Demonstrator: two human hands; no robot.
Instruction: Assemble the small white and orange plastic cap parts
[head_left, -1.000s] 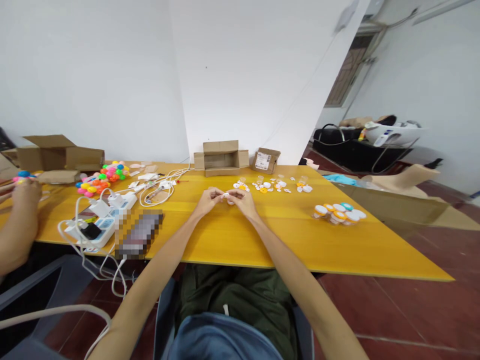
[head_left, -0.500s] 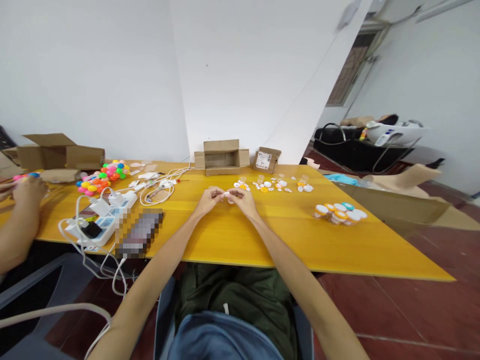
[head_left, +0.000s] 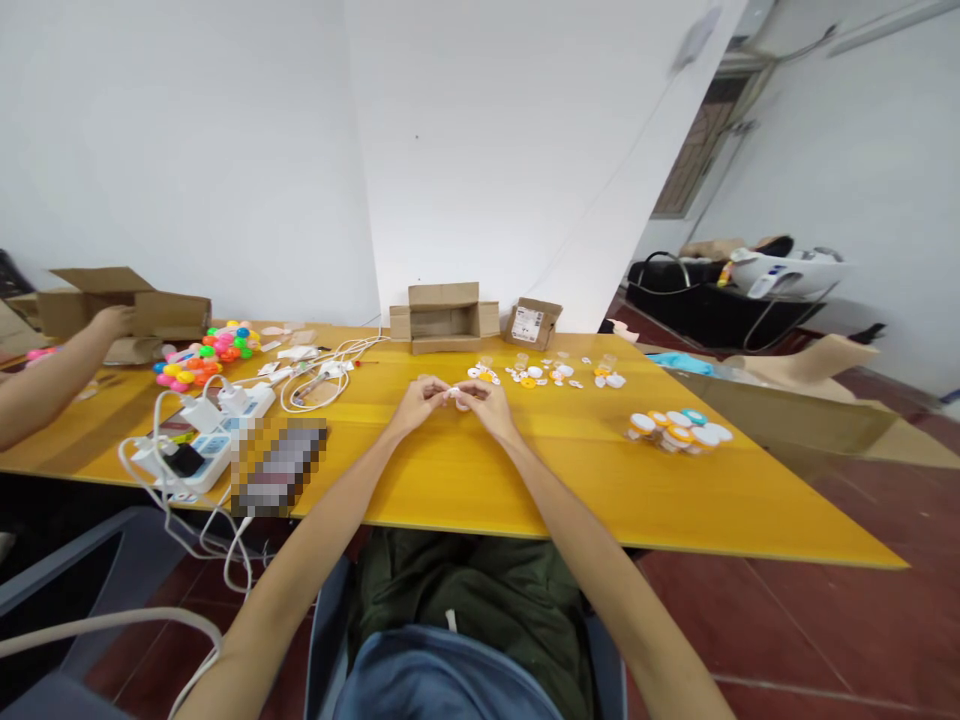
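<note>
Over the middle of the yellow table (head_left: 465, 480), my left hand (head_left: 422, 403) and my right hand (head_left: 487, 400) meet with their fingertips pinched. Between them is a small white plastic piece (head_left: 451, 393), mostly covered by the fingers, so its exact kind does not show. Just past my hands lie loose white and orange discs (head_left: 529, 383) and small clear cups (head_left: 522, 361). To the right stands a cluster of small clear containers with white, orange and teal lids (head_left: 679, 437).
At the back stand an open cardboard box (head_left: 444, 322) and a smaller box (head_left: 534, 323). On the left are a power strip (head_left: 217, 440), white cables (head_left: 319, 385), a phone (head_left: 279, 465) and colourful balls (head_left: 202, 360). A co-worker's arm (head_left: 60, 375) reaches in at far left.
The co-worker's hand at far left has moved up and away, from the table to the cardboard box. My own hands have barely moved and stay together around the white piece.
</note>
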